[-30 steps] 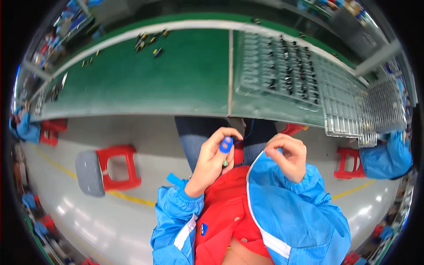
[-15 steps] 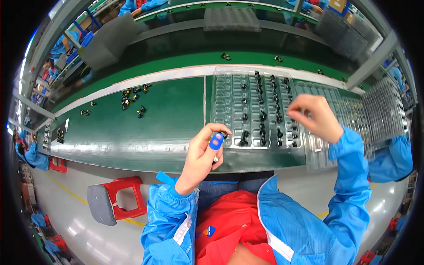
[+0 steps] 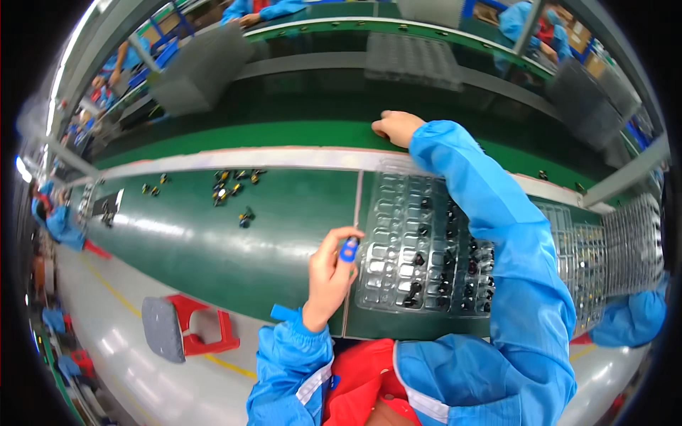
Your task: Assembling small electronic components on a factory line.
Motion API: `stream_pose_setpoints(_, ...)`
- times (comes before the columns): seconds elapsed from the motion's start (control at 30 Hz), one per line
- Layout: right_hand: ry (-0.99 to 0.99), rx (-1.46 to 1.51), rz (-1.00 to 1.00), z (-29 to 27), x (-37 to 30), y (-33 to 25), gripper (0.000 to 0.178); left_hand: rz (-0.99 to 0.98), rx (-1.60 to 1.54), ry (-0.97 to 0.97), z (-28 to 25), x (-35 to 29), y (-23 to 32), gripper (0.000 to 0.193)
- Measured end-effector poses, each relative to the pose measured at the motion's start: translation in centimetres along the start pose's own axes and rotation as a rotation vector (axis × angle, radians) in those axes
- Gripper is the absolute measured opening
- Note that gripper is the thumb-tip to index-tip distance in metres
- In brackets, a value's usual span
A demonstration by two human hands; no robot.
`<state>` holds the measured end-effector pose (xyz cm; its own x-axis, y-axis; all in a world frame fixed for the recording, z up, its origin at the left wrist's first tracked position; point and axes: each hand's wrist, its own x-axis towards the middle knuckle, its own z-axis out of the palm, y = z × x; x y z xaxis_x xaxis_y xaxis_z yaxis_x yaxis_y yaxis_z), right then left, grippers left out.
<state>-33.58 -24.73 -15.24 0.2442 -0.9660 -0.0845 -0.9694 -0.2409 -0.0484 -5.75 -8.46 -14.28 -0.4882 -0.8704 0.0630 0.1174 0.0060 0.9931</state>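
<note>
My left hand (image 3: 328, 277) is above the green table, left of the clear plastic tray (image 3: 383, 245). A blue sleeve with holes (image 3: 348, 250) covers its thumb tip. Thumb and forefinger are pinched around a small black part (image 3: 353, 240), mostly hidden by the fingers. My right hand (image 3: 399, 129) reaches over the tray to the green conveyor belt (image 3: 298, 136). Its fingers are curled down at the belt, and whatever is in them is hidden. Small black parts (image 3: 412, 295) sit in rows of tray pockets; my right sleeve covers some of the tray.
Several black-and-yellow parts (image 3: 226, 186) lie loose on the green table (image 3: 284, 213). More trays are stacked at the right (image 3: 632, 241). A pale ledge (image 3: 284, 157) separates table and belt. A red stool (image 3: 213, 344) stands at the left. Other people work across the line.
My right hand has moved from above the tray forward and left to the belt. The whole view has shifted, and my left hand keeps its pinch.
</note>
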Motion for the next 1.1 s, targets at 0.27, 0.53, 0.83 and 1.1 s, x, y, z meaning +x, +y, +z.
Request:
stream_pose_setpoints(0.27,0.186,-0.067,0.397,-2.6,-8.1,10.7,0.014,0.084,0.073,-0.043,-0.1,-0.8,0.6,0.023)
stream_pose_setpoints(0.53,0.204,0.388,0.468,1.2,-12.9,10.7,0.020,0.085,0.104,-0.056,0.0,-1.2,0.7,0.023)
stream_pose_setpoints(0.83,-0.042,0.702,0.007,-4.8,-1.3,-5.2,0.013,-0.092,-0.367,0.030,-0.6,0.3,-0.1,0.028)
stream_pose_setpoints(1.1,0.147,0.673,-0.263,-5.4,-0.1,-15.1,0.030,-0.135,-0.516,0.118,-1.4,0.7,-0.7,0.025)
